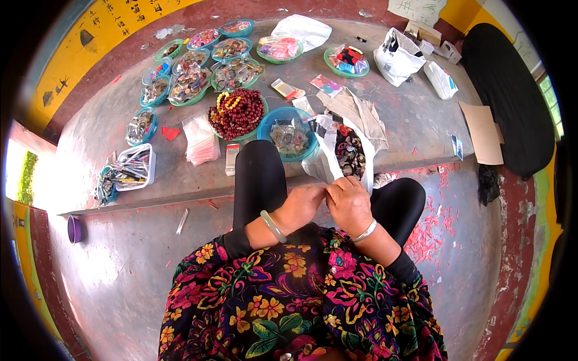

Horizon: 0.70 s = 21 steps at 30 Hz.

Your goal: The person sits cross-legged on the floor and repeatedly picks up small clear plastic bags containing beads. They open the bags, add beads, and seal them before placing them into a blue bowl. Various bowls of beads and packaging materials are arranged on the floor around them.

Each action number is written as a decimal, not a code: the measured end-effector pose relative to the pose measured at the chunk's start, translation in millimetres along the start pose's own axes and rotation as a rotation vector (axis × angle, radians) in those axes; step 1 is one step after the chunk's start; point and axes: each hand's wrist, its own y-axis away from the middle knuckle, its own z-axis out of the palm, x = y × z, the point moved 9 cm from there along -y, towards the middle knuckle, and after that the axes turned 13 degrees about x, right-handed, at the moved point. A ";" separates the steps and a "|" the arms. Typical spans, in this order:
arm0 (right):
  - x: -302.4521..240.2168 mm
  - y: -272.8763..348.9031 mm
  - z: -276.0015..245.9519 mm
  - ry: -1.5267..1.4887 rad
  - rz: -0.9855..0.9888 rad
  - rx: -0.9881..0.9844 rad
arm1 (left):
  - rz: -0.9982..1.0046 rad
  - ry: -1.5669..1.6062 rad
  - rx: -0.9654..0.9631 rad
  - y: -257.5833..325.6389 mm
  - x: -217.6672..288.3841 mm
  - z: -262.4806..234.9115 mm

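My left hand (303, 207) and my right hand (350, 204) meet in front of my lap, fingertips pinched together. Whatever they hold between them is too small or hidden to make out. Just beyond my right hand, an open white bag (328, 147) leans by my knees, full of small dark trinkets (350, 155) with some red among them. To its left sits a blue basket (263, 133) with small clear packets (289, 137) inside. Dark red bead strings (244, 123) and a yellow bead string (229, 103) are heaped in a green basket behind my left knee.
On the raised concrete step (415, 132) stand several more baskets of packets (190, 83), a stack of pinkish plastic bags (200, 139), a white tray of pens or tools (135, 169), a beige cloth (364, 117) and white bags (398, 57). Red scraps (430, 231) litter the floor at right.
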 end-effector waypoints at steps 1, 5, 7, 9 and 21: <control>-1.5 0.4 1.4 0.026 -0.015 -0.024 | 0.003 0.001 0.001 0.1 0.2 0.1; -2.9 1.6 3.8 0.045 -0.033 -0.060 | 0.024 0.003 0.018 0.7 0.3 0.2; -1.3 1.3 2.3 0.029 -0.022 -0.039 | 0.021 0.008 0.019 0.5 1.5 -0.4; 0.6 1.4 1.4 0.012 -0.012 -0.010 | -0.003 0.017 0.005 -0.6 5.0 -1.5; -0.3 -0.3 0.7 0.013 -0.007 -0.021 | -0.013 0.006 0.014 0.9 -3.3 1.1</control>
